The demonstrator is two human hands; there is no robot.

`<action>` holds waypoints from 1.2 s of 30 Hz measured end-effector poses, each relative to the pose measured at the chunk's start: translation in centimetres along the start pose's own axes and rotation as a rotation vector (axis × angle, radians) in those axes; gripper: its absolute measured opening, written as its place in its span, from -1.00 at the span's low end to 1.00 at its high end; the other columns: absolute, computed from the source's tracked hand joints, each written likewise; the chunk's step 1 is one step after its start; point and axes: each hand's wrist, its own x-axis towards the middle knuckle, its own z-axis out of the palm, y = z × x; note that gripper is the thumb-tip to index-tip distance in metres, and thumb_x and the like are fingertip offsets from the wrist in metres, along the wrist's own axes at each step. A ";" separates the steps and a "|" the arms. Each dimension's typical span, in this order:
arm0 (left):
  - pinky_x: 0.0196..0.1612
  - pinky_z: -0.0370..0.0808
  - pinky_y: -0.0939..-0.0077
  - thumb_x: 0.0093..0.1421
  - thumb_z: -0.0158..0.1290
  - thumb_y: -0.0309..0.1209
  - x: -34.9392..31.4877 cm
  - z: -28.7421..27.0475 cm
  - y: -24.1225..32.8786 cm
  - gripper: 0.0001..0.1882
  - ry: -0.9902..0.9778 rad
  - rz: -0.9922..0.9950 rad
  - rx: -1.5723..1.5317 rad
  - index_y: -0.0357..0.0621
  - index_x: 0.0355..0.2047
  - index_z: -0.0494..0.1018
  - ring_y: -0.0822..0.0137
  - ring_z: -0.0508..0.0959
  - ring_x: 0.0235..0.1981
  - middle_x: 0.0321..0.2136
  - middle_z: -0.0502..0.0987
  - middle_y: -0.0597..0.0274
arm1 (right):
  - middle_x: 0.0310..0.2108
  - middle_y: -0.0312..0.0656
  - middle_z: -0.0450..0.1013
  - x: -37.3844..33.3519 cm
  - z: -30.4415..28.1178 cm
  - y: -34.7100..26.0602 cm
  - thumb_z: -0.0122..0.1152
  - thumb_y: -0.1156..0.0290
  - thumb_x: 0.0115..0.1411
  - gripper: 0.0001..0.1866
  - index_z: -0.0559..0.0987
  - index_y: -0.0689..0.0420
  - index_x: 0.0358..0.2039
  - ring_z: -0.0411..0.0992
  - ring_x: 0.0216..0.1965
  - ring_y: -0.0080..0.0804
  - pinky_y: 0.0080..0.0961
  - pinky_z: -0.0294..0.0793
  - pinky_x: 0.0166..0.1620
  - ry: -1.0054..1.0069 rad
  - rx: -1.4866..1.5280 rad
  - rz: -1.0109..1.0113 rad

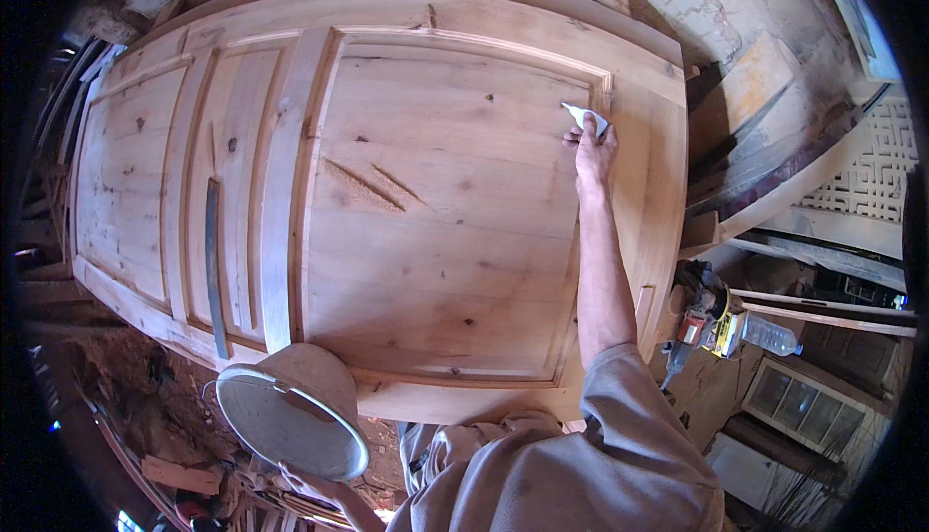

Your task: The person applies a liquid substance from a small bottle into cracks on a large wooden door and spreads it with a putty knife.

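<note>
While the person leans over a large pale wooden panelled door (288,145) lying flat, the head view shows the right hand (595,150) gripping a small white squeeze bottle with a pointed nozzle (586,119), thumb and fingers pinched around its body. The bottle is over the far right corner of the broad knotty panel (435,242), its tip pointing forward and to the left of that grip; whether the tip touches the wood cannot be told. Well to the left of the pinch, two narrow streaks of brown sawdust (366,183) lie on the same panel, and farther left a long dark thin strip (214,271) rests across the door. Nearer the body and far to the left of the bottle, the left hand (314,486) is at the lower rim of a tilted round grey bucket (339,382), whose mouth faces back toward the person; the picture does not show whether those fingers are spread or curled on it. The step in hand, as I judge it, is bringing the nozzle to a chosen spot beside the moulding. The next move seems to call for a steady wrist, a light, measured squeeze, and a bucket balanced well enough not to tip onto the panel.
</note>
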 end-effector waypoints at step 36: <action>-0.12 0.56 0.15 0.35 -0.24 -0.07 0.3 -0.3 -1.1 -0.46 -0.003 0.023 -0.014 -0.35 -0.05 0.42 0.08 0.52 -0.21 -0.14 0.47 -0.09 | -0.52 -0.12 0.49 2.9 -0.2 -1.3 0.10 0.24 0.27 -0.71 0.43 0.22 -0.19 0.53 -0.54 -0.37 -0.40 0.48 -0.43 -0.078 -0.464 -0.443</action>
